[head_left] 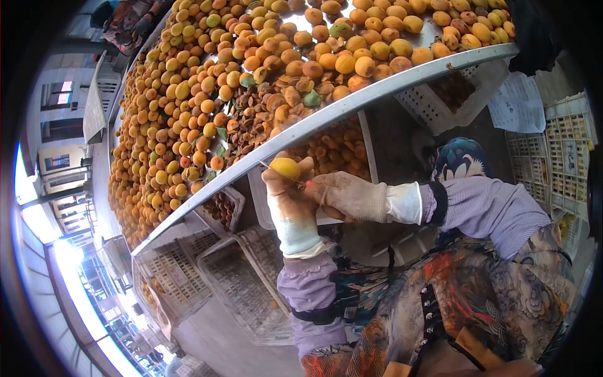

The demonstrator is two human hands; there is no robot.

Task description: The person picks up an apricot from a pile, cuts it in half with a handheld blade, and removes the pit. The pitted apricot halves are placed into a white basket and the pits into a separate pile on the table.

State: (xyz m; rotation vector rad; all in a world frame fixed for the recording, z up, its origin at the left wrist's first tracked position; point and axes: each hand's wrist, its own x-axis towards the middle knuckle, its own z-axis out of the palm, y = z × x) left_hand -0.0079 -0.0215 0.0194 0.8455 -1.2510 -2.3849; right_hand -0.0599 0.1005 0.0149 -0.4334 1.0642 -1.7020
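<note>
Just below the metal table edge, my left hand (284, 191), gloved, holds a yellow-orange apricot (286, 168) in its fingertips. My right hand (342, 196), also gloved, is closed beside it, gripping a small tool with a red part (309, 183); a thin blade or wire runs across the fruit. Most of the tool is hidden by the fingers. Above the hands, a pile of apricots (188, 100) covers the table. Brown pits and halved fruit (257, 116) lie near its edge.
The metal table rim (352, 103) crosses diagonally in front of me. Below it are a crate of halved fruit (372, 147), a crate of pits (237, 204) and plastic crates (242, 283). More crates (568, 135) stand at right. Another person (130, 25) is at the upper left.
</note>
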